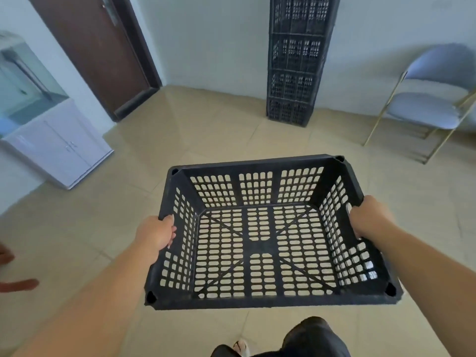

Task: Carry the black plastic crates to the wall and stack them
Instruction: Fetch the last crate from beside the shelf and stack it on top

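Crate (268, 235): black, slotted, empty; held level above the tiled floor (180, 140), open side up, in front of the person. Left hand (157, 233): grip clenched over the crate's left rim. Right hand (368, 217): grip clenched over the right rim.

Stack (298, 60): at least four black crates against the far wall (219, 34), top out of view, well apart from the held crate.

Nearby: chair (427, 99) right of the stack, door (103, 52) left, white cabinet (59, 143) far left.

Progress, judged: stack largely built; this crate is mid-carry. Left: cross the floor, raise it, seat it on top.
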